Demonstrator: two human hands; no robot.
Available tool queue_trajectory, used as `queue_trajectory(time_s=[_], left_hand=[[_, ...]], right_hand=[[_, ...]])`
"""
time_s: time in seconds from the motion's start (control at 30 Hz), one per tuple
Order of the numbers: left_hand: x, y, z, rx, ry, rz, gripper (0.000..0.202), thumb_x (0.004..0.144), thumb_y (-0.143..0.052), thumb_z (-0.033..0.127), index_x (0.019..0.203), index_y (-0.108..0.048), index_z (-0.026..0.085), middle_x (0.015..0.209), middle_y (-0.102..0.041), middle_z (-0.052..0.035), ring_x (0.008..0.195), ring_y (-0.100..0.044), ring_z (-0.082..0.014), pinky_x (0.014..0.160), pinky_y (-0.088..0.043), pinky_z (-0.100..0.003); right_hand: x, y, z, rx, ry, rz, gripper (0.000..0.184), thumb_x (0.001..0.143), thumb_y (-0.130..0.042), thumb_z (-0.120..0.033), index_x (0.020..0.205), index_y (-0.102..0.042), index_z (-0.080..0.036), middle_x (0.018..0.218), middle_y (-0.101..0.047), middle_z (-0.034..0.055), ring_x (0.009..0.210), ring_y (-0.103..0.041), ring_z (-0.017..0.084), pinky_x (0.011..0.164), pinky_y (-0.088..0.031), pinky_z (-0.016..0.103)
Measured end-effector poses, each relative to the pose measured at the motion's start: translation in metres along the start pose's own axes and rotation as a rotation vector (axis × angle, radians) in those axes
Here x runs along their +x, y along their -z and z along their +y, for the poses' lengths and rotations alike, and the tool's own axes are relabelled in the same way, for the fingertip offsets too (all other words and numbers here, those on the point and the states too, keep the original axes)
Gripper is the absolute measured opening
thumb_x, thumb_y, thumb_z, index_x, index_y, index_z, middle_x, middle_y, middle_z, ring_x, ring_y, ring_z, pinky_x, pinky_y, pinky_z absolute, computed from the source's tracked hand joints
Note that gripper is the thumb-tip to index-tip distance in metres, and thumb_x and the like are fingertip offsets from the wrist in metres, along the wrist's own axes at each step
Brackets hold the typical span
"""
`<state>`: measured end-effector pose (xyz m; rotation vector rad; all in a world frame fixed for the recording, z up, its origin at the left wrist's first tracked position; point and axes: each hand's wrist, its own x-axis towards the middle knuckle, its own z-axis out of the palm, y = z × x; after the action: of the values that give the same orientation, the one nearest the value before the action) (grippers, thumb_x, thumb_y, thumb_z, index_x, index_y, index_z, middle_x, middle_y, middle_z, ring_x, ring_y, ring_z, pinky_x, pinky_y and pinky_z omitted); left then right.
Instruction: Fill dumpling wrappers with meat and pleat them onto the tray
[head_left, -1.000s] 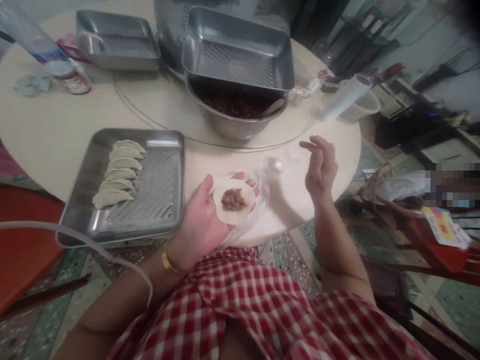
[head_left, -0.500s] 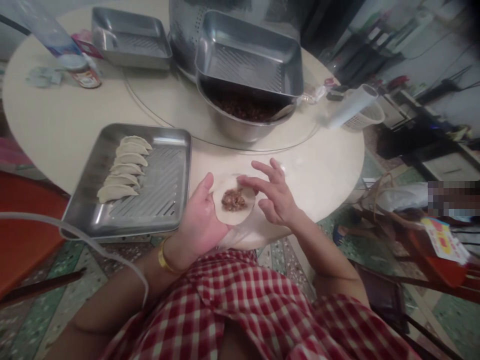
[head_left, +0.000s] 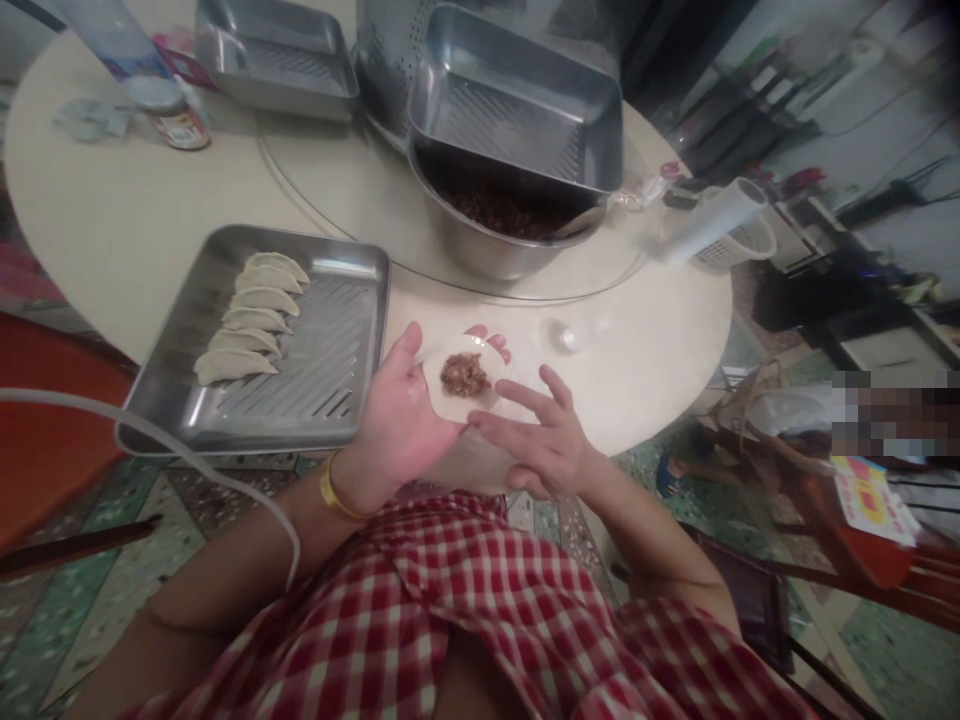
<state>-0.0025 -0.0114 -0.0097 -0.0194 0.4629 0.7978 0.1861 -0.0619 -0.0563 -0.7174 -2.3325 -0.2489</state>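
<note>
A round dumpling wrapper (head_left: 444,400) lies across the fingers of my left hand (head_left: 394,425), whose fingertips show past its far edge and whose thumb stands up beside it. A brown mound of minced filling (head_left: 465,375) sits on the wrapper's middle. My right hand (head_left: 551,435) has its fingers spread, with fingertips at the wrapper's near right edge. Whether they touch it or my left hand I cannot tell. To the left, several folded dumplings (head_left: 259,300) stand in a row in a shallow metal tray (head_left: 341,310).
Beyond my hands, a metal bowl (head_left: 487,258) of dark filling has a deep metal pan (head_left: 517,110) over its back part. Another metal pan (head_left: 277,75), a jar (head_left: 176,115) and a white basket (head_left: 739,245) stand around the table (head_left: 652,350). A person (head_left: 795,420) sits at right.
My right fingers have moved from the wrapper's far right edge to its near edge. The left fingertips now show past the far edge. The view has shifted slightly.
</note>
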Motion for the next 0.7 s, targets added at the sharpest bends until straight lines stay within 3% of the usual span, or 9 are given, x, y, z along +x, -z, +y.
queue_trajectory(time_s=[0.1, 0.17, 0.3, 0.43, 0.5, 0.7], left_hand=[[0.0, 0.002, -0.003, 0.021, 0.025, -0.005, 0.061, 0.101, -0.029, 0.054, 0.14, -0.051, 0.011, 0.115, -0.072, -0.013, 0.116, -0.065, -0.0276, 0.104, -0.048, -0.043], [-0.001, 0.004, -0.006, 0.032, 0.049, -0.007, 0.06, 0.101, -0.029, 0.053, 0.138, -0.053, 0.013, 0.113, -0.072, -0.0123, 0.115, -0.065, -0.0273, 0.104, -0.047, -0.043], [-0.001, 0.008, -0.012, 0.015, 0.074, -0.02, 0.061, 0.101, -0.029, 0.054, 0.136, -0.055, 0.011, 0.112, -0.072, -0.014, 0.112, -0.066, -0.0276, 0.105, -0.045, -0.042], [-0.001, 0.009, -0.013, 0.017, 0.09, -0.007, 0.066, 0.1, -0.029, 0.057, 0.137, -0.053, 0.008, 0.111, -0.071, -0.0161, 0.106, -0.068, -0.0265, 0.103, -0.046, -0.04], [-0.001, 0.01, -0.012, 0.025, 0.1, -0.017, 0.066, 0.099, -0.03, 0.059, 0.137, -0.053, 0.009, 0.114, -0.071, -0.0166, 0.106, -0.068, -0.0262, 0.102, -0.046, -0.04], [-0.001, 0.013, -0.015, 0.021, 0.099, -0.036, 0.066, 0.099, -0.033, 0.058, 0.139, -0.053, 0.009, 0.115, -0.071, -0.0173, 0.108, -0.067, -0.0283, 0.104, -0.044, -0.043]], right_hand=[[0.007, -0.005, -0.009, -0.013, 0.035, 0.002, 0.046, 0.101, -0.031, -0.047, 0.126, -0.062, -0.023, 0.125, -0.071, -0.0015, 0.145, -0.041, 0.02, 0.129, -0.016, 0.046], [0.018, -0.003, -0.012, -0.017, -0.017, 0.054, 0.049, 0.102, -0.028, -0.047, 0.128, -0.06, -0.022, 0.127, -0.07, -0.0006, 0.145, -0.04, 0.019, 0.129, -0.015, 0.043], [0.03, 0.016, 0.01, -0.123, -0.374, 0.059, 0.053, 0.101, -0.022, -0.047, 0.133, -0.055, -0.021, 0.126, -0.069, 0.0056, 0.142, -0.044, 0.02, 0.125, -0.021, 0.047], [0.005, 0.038, 0.065, -0.451, -0.837, 0.081, 0.053, 0.101, -0.022, -0.048, 0.12, -0.062, -0.019, 0.122, -0.069, 0.0117, 0.138, -0.047, 0.028, 0.118, -0.025, 0.058], [-0.016, 0.043, 0.088, -0.526, -0.969, 0.06, 0.056, 0.1, -0.02, -0.048, 0.115, -0.063, -0.015, 0.12, -0.069, 0.0151, 0.136, -0.048, 0.031, 0.116, -0.025, 0.061], [-0.049, 0.03, 0.114, -0.507, -1.011, -0.173, 0.056, 0.101, -0.019, -0.044, 0.119, -0.062, -0.012, 0.118, -0.07, 0.0177, 0.138, -0.045, 0.034, 0.115, -0.018, 0.068]])
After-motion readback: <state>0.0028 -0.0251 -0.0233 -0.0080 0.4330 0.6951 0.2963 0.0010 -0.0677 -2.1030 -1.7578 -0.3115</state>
